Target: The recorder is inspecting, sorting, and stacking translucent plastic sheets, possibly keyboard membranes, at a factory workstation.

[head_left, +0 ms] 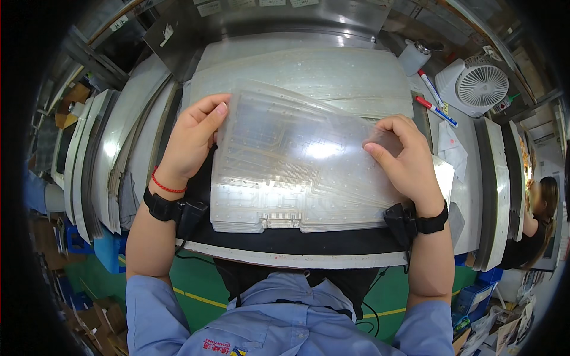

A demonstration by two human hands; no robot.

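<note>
A thin clear plastic sheet [279,127] with fine printed circuit-like lines is held tilted over a stack of similar clear sheets [240,224]. My left hand [193,133] pinches the sheet's upper left edge between thumb and fingers. At its right end my right hand [407,153] grips the edge, thumb on top and fingers curled. The lower edges of the stack lie on a black mat [320,238] at the table's front. Glare covers part of the sheet's middle.
Large translucent panels [297,56] lie behind the stack. Upright panels [127,127] stand on the left. At the right are a white fan [480,83], markers [436,110] and a bottle [414,58]. Another person [534,225] is at the far right.
</note>
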